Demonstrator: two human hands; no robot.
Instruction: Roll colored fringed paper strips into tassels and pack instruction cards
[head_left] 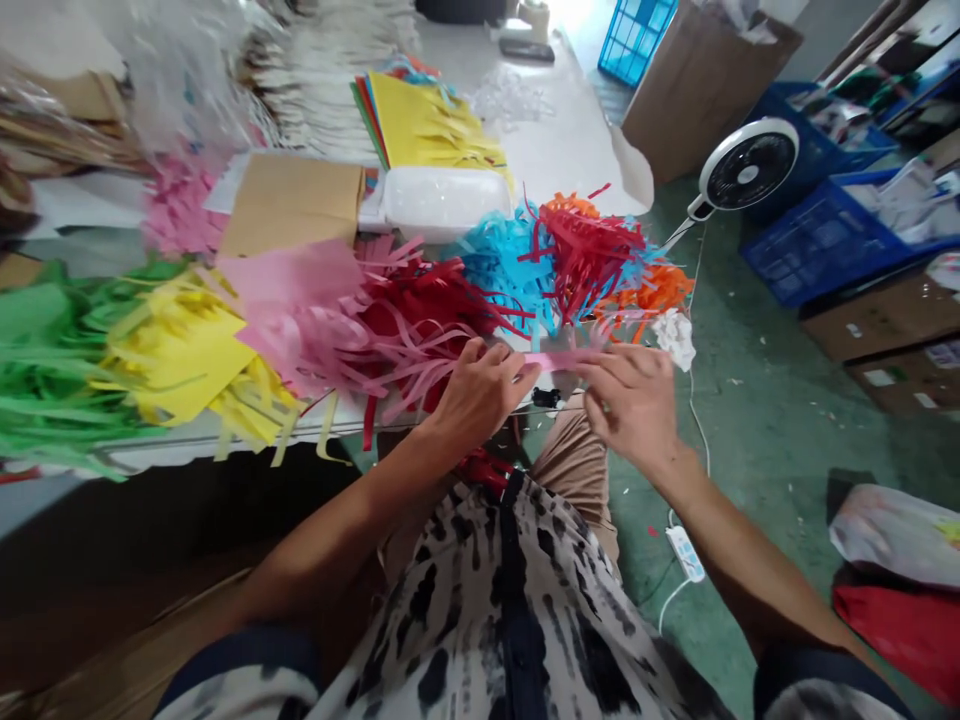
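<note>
Between my two hands a narrow pink paper strip [553, 360] is stretched level at the table's front edge. My left hand [484, 385] pinches its left end, and my right hand [631, 402] grips the right end, where blurred pink fringe shows above the fingers. Left of my left hand lies a heap of pink fringed paper [315, 320], partly over dark red fringed paper [427, 300]. Just beyond my hands sit blue fringed paper [510, 260] and a red tassel bundle [589, 250]. A small black clip-like object [547, 398] shows under the strip.
Yellow [176, 350] and green fringed paper [52, 360] cover the table's left. A white plastic box [448, 197], brown card [292, 200] and yellow cut sheets [427, 120] lie behind. A fan [750, 170] stands right, near blue crates [840, 235] and a power strip [685, 553].
</note>
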